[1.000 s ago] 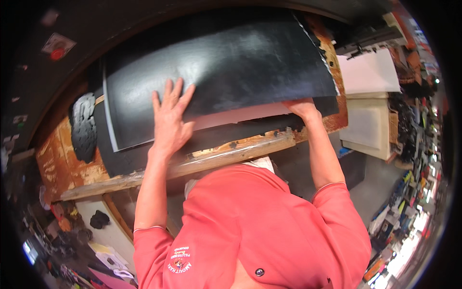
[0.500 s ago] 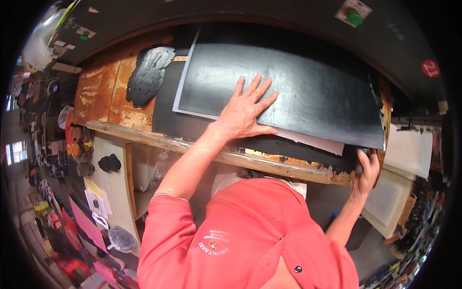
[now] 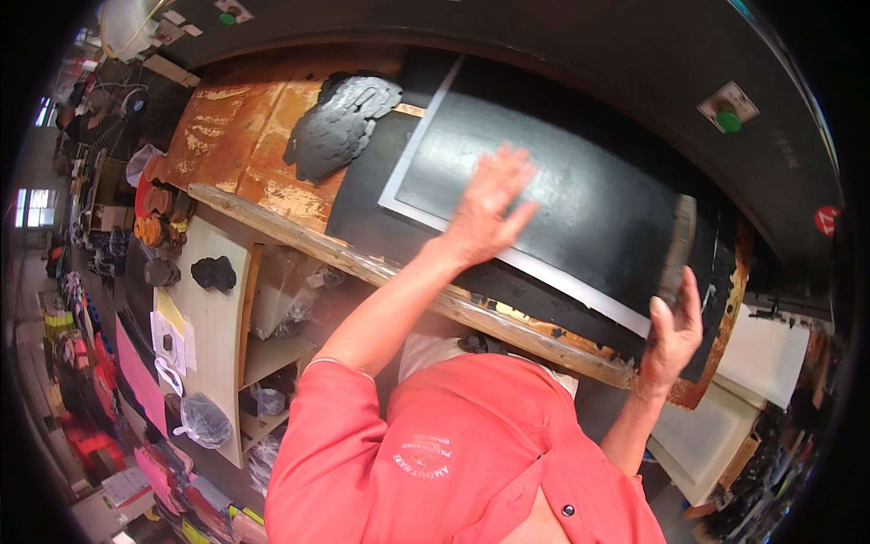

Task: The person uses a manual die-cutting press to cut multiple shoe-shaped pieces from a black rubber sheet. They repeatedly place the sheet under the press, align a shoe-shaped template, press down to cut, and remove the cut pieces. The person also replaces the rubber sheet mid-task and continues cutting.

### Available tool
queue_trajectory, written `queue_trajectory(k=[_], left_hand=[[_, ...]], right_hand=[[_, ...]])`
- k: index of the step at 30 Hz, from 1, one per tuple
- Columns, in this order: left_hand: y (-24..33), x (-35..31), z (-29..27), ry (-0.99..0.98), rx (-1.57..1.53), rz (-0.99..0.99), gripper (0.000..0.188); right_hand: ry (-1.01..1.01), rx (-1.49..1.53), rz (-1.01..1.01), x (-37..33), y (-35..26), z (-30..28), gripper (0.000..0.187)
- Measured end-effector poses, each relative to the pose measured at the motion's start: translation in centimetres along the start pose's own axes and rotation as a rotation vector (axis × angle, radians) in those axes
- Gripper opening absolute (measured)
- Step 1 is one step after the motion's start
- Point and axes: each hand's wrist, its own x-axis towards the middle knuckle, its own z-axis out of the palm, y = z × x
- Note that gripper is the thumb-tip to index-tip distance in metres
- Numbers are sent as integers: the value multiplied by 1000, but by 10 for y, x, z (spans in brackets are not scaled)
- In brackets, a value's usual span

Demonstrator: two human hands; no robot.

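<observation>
Head view: shows the left hand (image 3: 494, 204) over a smooth black sheet (image 3: 589, 195), palm down, with the thumb spread away from the fingers and nothing gripped. Because of motion blur, cannot tell about small gaps among these fingers, nor about firm contact with the surface. Shows also the right hand (image 3: 675, 335), near the right end of the black sheet, with thumb and fingers closed on the lower end of a narrow grey-brown bar (image 3: 680, 245). Cannot say for certain about contact between bar and sheet. Places the black sheet on top of a pale sheet (image 3: 580, 293), visible as a strip along the left and near edges, with both above a larger black mat (image 3: 367, 204) on the worn wooden bench (image 3: 236, 150). Just beside the mat, at left, shows a lumpy dark grey mass (image 3: 335, 136). Judging from this arrangement, seems to be at the step of steadying the black sheet by the left palm and handling the bar at the right end. For the next move, calls probably for even palm pressure, a secure hold on the bar, and both sheets kept without shifting.
</observation>
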Motion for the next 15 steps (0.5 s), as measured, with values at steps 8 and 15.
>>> queue_trajectory(k=[8, 15], left_hand=[[-172, -9, -224, 101, 555, -950, 115], [-189, -22, -214, 124, 454, -862, 118]], right_hand=[[-198, -459, -211, 24, 20, 164, 75], [-176, -814, -376, 30, 42, 224, 73]])
